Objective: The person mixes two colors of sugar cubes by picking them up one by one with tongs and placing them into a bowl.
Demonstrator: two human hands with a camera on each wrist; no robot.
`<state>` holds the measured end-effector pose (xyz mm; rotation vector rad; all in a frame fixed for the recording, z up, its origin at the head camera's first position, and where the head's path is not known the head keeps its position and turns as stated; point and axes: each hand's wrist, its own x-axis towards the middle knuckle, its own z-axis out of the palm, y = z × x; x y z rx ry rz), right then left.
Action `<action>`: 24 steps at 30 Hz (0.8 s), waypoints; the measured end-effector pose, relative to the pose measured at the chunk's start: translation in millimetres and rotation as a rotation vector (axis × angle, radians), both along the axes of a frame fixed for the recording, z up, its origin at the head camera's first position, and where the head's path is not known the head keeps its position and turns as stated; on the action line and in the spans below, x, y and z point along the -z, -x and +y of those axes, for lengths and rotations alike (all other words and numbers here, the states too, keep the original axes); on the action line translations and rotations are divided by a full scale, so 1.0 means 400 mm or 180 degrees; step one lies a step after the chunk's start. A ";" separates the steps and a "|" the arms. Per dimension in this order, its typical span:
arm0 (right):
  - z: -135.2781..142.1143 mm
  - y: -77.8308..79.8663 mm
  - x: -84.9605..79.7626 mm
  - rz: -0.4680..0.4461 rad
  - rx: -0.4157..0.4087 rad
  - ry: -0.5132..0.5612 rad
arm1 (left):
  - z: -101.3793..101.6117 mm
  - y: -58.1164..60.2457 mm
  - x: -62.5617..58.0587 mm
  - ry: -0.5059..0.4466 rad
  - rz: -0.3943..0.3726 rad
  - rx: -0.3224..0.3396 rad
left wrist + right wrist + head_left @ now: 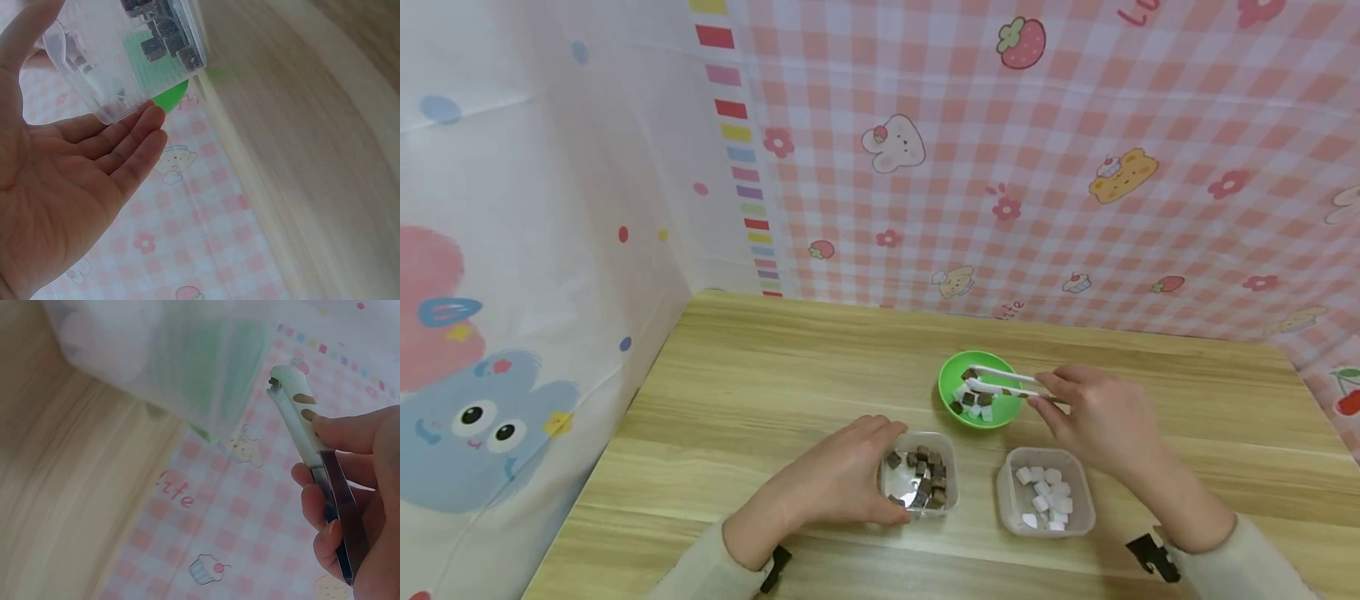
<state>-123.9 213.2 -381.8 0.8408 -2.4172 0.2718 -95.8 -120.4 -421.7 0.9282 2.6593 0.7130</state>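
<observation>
My left hand (842, 475) grips the left side of a clear plastic box (898, 483), thumb at the near side and fingers at the far side. Brown cubes (937, 475) lie in it, mostly to the right. In my right hand (1105, 417) is a pair of tongs (303, 419) with white tips and dark handles. The tips reach over a green bowl (947, 406) and pinch a brown cube (970, 374). White and brown cubes (977, 403) are mixed inside the bowl.
A second clear box (1086, 500) with white cubes (1060, 503) stands below my right hand, right of the first box. All stand on a wooden table (760, 375). A pink checked cloth (940, 208) hangs behind the table, and a white printed cloth (550, 208) at the left.
</observation>
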 end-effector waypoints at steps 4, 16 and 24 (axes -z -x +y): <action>0.012 0.003 0.009 -0.0047 0.0168 -0.0021 | 0.000 0.001 0.001 0.0011 -0.0002 -0.0001; 0.025 -0.004 -0.001 0.0065 0.0138 0.0053 | 0.002 0.000 0.001 0.0022 -0.0019 -0.0014; -0.003 -0.027 -0.034 0.0258 -0.0147 -0.0014 | 0.001 0.001 0.001 0.0002 -0.0010 -0.0009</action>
